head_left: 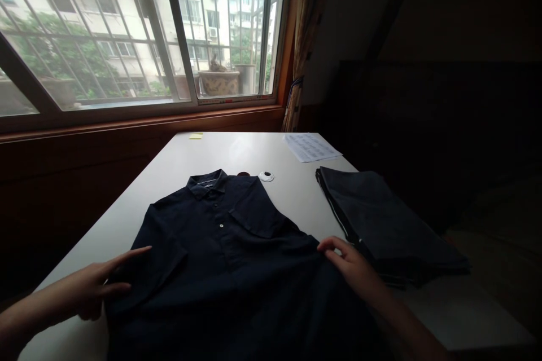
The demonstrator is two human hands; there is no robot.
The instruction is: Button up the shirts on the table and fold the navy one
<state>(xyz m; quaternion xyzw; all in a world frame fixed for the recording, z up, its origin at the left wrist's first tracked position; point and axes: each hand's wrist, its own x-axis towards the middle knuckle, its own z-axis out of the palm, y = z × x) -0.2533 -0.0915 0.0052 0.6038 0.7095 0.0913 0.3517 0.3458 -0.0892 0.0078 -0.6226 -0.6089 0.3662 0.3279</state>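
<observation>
A dark navy button-up shirt (220, 271) lies front up across the white table, its collar pointing to the far side and both short sleeves folded in over the front. At its left edge is my left hand (105, 282), index finger and thumb apart, the index resting along the sleeve. My right hand (345, 259) pinches the shirt's right edge between thumb and fingers, pulling that side slightly taut. The lower part of the shirt runs out of view at the bottom.
To the right lies a stack of folded dark cloth (381, 220). Beyond the collar are a small white round object (266, 176) and a dark red one (243, 174). Printed sheets (311, 147) and a yellow note (195, 136) lie near the far edge, below a barred window (228, 28).
</observation>
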